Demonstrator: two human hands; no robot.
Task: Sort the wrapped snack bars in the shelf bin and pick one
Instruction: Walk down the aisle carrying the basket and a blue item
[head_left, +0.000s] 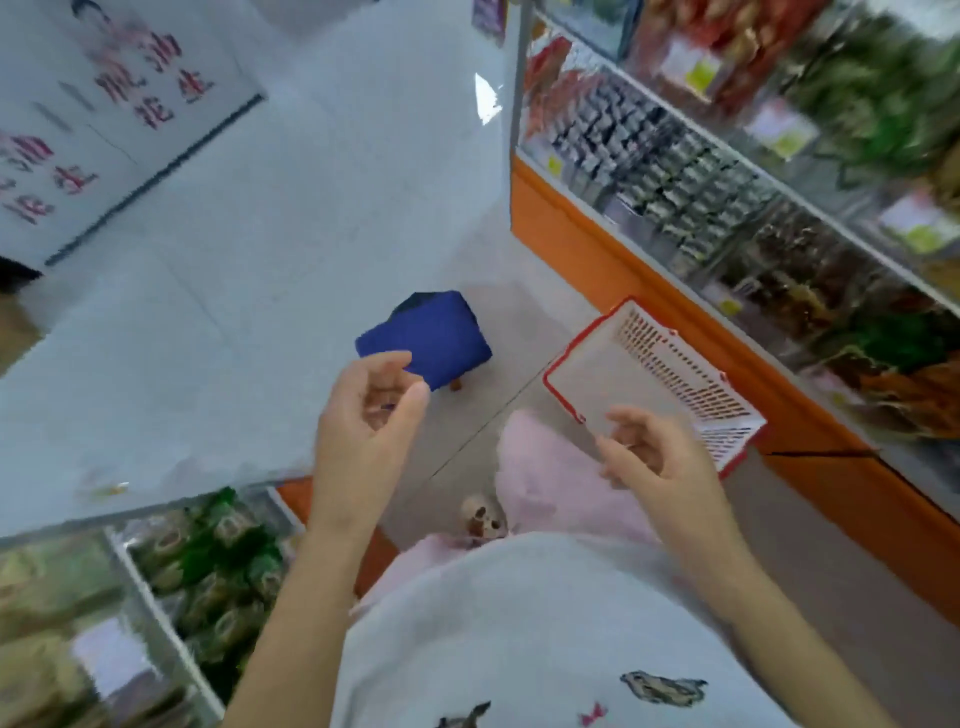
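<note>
My left hand (371, 410) hovers at the middle of the view, fingers curled loosely with nothing held. My right hand (649, 449) floats to its right, fingers apart and empty, just in front of a red-rimmed shopping basket (660, 358) that stands on the floor. Clear-fronted shelf bins (670, 171) of dark wrapped snacks run along the orange-based display at the right, blurred. More bins with green wrapped snacks (223, 566) sit at the lower left. Neither hand touches a bin.
A blue-topped stool (431, 338) stands on the pale tiled floor beyond my left hand. A white counter top (156, 415) stretches across the left. My pink trousers and white shirt fill the bottom. The frame is motion-blurred.
</note>
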